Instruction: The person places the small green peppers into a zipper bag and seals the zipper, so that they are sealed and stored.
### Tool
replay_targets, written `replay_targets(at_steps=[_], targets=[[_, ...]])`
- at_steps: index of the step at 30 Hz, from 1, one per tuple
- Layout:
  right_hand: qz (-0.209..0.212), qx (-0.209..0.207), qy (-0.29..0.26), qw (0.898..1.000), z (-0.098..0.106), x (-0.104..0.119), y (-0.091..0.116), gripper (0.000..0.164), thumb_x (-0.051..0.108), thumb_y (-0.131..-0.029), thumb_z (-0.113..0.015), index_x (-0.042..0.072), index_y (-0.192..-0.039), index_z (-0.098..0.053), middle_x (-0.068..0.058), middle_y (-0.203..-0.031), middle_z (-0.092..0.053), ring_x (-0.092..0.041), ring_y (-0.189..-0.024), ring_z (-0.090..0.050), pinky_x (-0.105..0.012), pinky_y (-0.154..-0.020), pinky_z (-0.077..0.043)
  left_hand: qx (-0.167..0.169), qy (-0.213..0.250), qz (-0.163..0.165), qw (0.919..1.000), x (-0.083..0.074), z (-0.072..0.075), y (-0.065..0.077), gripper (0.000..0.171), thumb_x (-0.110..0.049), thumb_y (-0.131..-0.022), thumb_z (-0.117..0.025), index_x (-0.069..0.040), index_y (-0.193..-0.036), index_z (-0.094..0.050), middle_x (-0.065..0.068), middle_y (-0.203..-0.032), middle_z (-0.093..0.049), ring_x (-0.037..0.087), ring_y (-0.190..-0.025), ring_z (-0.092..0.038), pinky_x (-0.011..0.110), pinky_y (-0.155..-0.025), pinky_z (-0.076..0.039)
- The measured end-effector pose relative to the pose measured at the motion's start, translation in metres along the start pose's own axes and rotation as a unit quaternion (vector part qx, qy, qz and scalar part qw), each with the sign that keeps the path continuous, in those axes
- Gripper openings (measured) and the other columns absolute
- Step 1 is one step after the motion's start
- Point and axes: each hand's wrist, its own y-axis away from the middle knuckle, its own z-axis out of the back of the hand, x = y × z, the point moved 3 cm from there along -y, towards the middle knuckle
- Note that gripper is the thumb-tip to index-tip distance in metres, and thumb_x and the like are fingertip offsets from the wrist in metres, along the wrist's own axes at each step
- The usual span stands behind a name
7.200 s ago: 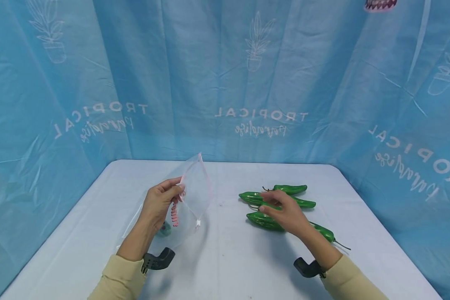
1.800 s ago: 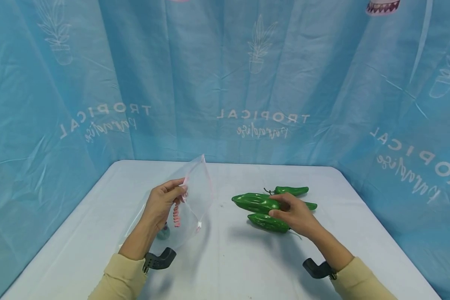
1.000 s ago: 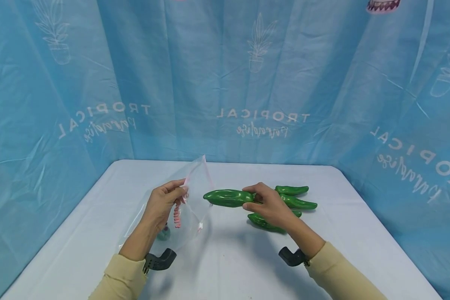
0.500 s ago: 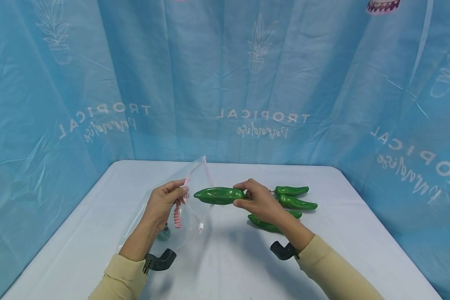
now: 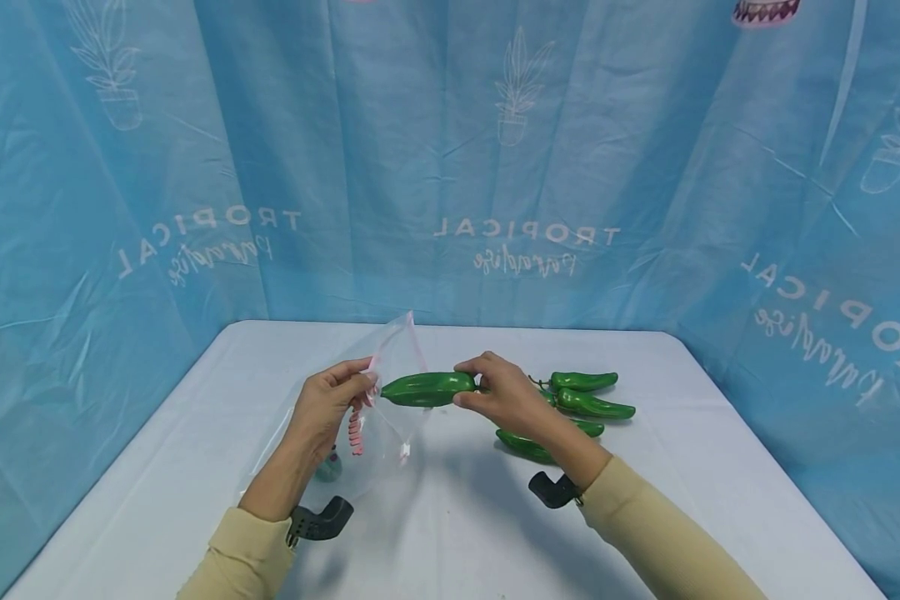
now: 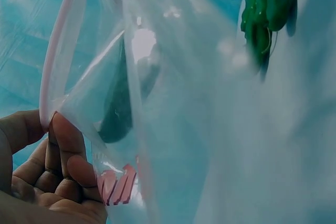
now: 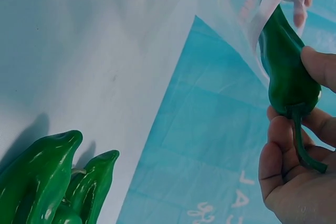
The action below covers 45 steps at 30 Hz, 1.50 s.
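My left hand (image 5: pixel 335 398) pinches the pink-edged rim of a clear zip bag (image 5: pixel 390 433), its mouth spread toward the right. Pink lettering (image 6: pixel 119 184) marks the bag, and a small greenish thing (image 5: pixel 328 467) shows through its lower part. My right hand (image 5: pixel 498 390) grips a glossy green chili pepper (image 5: pixel 427 389) near its stem end, held level above the table. In the right wrist view, the front of the pepper (image 7: pixel 283 61) passes inside the bag's mouth, its curved stem hanging between my fingers.
Several more green peppers (image 5: pixel 587 406) lie in a loose pile on the white table (image 5: pixel 450 533), right of the bag. A blue printed curtain (image 5: pixel 390 167) stands behind the table and along both sides.
My right hand picked up one pepper from the pile and carried it left until its tip entered the bag's mouth. My left hand kept the bag in nearly the same place.
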Motion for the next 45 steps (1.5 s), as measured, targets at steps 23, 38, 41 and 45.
replay_targets(at_steps=[23, 38, 41, 45], targets=[[0.014, 0.007, 0.001, 1.000, -0.014, 0.010, -0.023, 0.045, 0.026, -0.085, -0.070, 0.011, -0.126, -0.059, -0.003, -0.108, -0.058, -0.014, -0.090, -0.058, -0.028, -0.074, -0.051, -0.003, -0.002, -0.006, 1.0000, 0.000, 0.000, -0.001, 0.038, -0.019, -0.091, -0.062, -0.001, -0.124, -0.058, -0.009, -0.083, -0.064, 0.008, -0.070, -0.053, 0.019, -0.065, -0.046], [0.049, 0.003, 0.024, 0.998, -0.023, 0.021, -0.035, 0.043, 0.026, -0.085, -0.069, 0.010, -0.124, -0.061, -0.007, -0.110, -0.057, -0.019, -0.092, -0.058, -0.030, -0.078, -0.052, -0.010, -0.013, 0.000, 0.9999, -0.001, -0.002, -0.002, 0.039, -0.020, -0.091, -0.062, -0.002, -0.125, -0.058, -0.008, -0.089, -0.064, 0.011, -0.074, -0.053, 0.019, -0.068, -0.047], [0.051, 0.001, 0.027, 0.998, -0.025, 0.022, -0.037, 0.042, 0.026, -0.085, -0.070, 0.009, -0.123, -0.061, -0.007, -0.110, -0.057, -0.021, -0.093, -0.058, -0.030, -0.078, -0.052, -0.009, -0.013, 0.003, 0.9999, -0.001, -0.002, -0.003, 0.038, -0.020, -0.091, -0.062, -0.003, -0.125, -0.059, -0.008, -0.089, -0.064, 0.011, -0.074, -0.053, 0.019, -0.069, -0.047], [0.047, 0.002, 0.033, 0.998, -0.028, 0.024, -0.039, 0.042, 0.026, -0.085, -0.070, 0.010, -0.123, -0.061, -0.006, -0.109, -0.057, -0.021, -0.093, -0.057, -0.030, -0.079, -0.052, -0.008, -0.014, 0.007, 0.9998, 0.000, -0.002, -0.003, 0.039, -0.021, -0.091, -0.063, -0.004, -0.125, -0.059, -0.009, -0.089, -0.064, 0.011, -0.074, -0.053, 0.019, -0.070, -0.047]])
